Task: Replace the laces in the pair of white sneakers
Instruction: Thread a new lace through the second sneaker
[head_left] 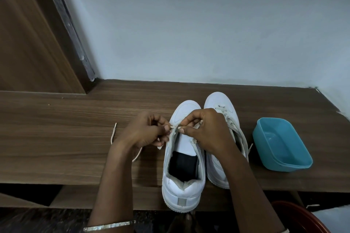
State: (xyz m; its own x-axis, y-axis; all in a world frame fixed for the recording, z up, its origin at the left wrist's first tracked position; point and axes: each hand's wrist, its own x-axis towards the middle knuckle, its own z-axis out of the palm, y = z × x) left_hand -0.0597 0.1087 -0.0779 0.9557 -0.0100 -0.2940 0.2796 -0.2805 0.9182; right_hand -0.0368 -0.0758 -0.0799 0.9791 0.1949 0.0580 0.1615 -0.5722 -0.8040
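Head view is showing the lace [113,134] trailing leftward across the table [56,138], its tip being pinched by the left hand [145,130] just beside the unlaced sneaker [182,185], which is lying toe-away from the person; the right hand [206,130] is pinching the left eyelet edge opposite, both hands equally near.
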